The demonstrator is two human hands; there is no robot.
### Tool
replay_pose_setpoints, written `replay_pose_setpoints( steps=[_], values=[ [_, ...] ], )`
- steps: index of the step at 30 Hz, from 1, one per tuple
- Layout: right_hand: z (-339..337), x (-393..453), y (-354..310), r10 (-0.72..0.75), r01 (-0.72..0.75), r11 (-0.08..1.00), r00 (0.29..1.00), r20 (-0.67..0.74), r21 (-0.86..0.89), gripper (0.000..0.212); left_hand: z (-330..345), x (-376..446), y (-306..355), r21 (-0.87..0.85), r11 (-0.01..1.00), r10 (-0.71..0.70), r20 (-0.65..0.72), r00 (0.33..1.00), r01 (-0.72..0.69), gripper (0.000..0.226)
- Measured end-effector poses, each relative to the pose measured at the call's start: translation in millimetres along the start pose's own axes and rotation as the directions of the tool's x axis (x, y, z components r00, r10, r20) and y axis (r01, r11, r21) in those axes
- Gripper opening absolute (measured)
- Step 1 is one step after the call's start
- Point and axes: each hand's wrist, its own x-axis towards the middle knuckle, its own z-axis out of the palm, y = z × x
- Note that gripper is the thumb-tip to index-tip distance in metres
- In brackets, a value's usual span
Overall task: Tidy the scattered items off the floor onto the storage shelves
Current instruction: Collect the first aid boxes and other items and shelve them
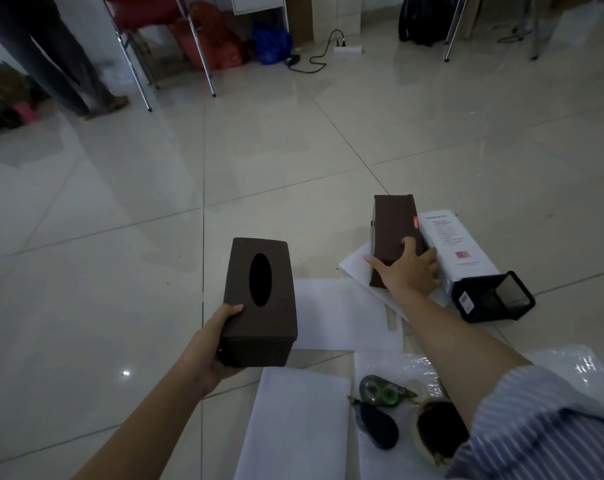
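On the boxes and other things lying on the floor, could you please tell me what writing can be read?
White box: printed lines and a red square, too blurred to read.
Black mesh holder: white sticker, too small to read.
Brown box under the right hand: small red sticker, unreadable.
Nothing else shows text.

Glossy tiled floor; matt brown tissue box; black mesh holder.

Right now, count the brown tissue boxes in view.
2. One box is held up in the left hand. The other box lies on white sheets on the floor, with the right hand on it. None seem hidden.
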Motion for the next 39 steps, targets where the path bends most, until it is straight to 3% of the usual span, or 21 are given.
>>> replay_pose_setpoints(
  steps=[5, 9, 11, 14, 17, 20, 23, 27, 30, 32, 34, 37, 39],
  values=[
    [-2, -19, 13, -0.045, 0.068, 0.961, 0.995, -0.092, 0.266, 0.076, 7, -12, -1, 0.012, 1.000, 0.023, -0.003, 1.000, -0.023, 0.039],
    [-19, -50, 31, 0.056, 0.069, 0.792, 0.981, -0.184, 0.607, 0.063, 19, -19, -5, -0.029, 0.998, 0.052, 0.104, 0.993, -0.049, 0.032],
    [-34, -67, 42, 0.222, -0.001, 0.606, 0.961, -0.168, 0.795, 0.052, 33, -23, -9, -0.032, 0.998, 0.051, 0.142, 0.989, -0.047, 0.032],
    [-72, -89, 66, 0.432, -0.128, 0.212, 0.902, 0.025, 0.969, 0.043, 60, -28, -17, 0.024, 0.998, 0.055, 0.176, 0.983, -0.061, 0.035],
    [-124, -113, 98, 0.357, -0.170, -0.105, 0.913, 0.196, 0.980, 0.043, 95, -37, -24, 0.081, 0.994, 0.057, 0.231, 0.971, -0.078, 0.024],
    [-178, -133, 141, 0.314, -0.146, -0.231, 0.924, 0.216, 0.962, 0.048, 144, -54, -33, 0.128, 0.989, 0.033, 0.338, 0.941, -0.081, 0.020],
    [-236, -157, 183, 0.240, -0.099, -0.244, 0.958, 0.159, 0.965, 0.056, 199, -81, -48, 0.154, 0.987, -0.029, 0.457, 0.889, -0.047, 0.027],
    [-301, -203, 239, 0.299, 0.104, -0.092, 0.951, -0.072, 0.990, 0.061, 268, -123, -79, 0.221, 0.974, -0.102, 0.599, 0.794, -0.041, 0.029],
    [-355, -252, 285, 0.433, 0.254, 0.027, 0.869, -0.240, 0.967, 0.083, 313, -166, -113, 0.265, 0.962, -0.143, 0.684, 0.716, -0.061, 0.019],
    [-388, -289, 314, 0.511, 0.315, 0.094, 0.799, -0.317, 0.944, 0.093, 339, -197, -135, 0.311, 0.949, -0.204, 0.727, 0.656, -0.049, 0.027],
    [-417, -327, 339, 0.557, 0.348, 0.140, 0.746, -0.364, 0.927, 0.082, 362, -228, -158, 0.365, 0.929, -0.262, 0.763, 0.591, -0.059, 0.038],
    [-446, -379, 373, 0.638, 0.357, 0.059, 0.705, -0.310, 0.932, 0.051, 393, -278, -187, 0.392, 0.914, -0.289, 0.813, 0.506, -0.108, 0.033],
    [-456, -410, 392, 0.722, 0.406, -0.056, 0.647, -0.244, 0.912, 0.053, 409, -310, -207, 0.420, 0.897, -0.330, 0.841, 0.430, -0.134, 0.025]
  ],
)
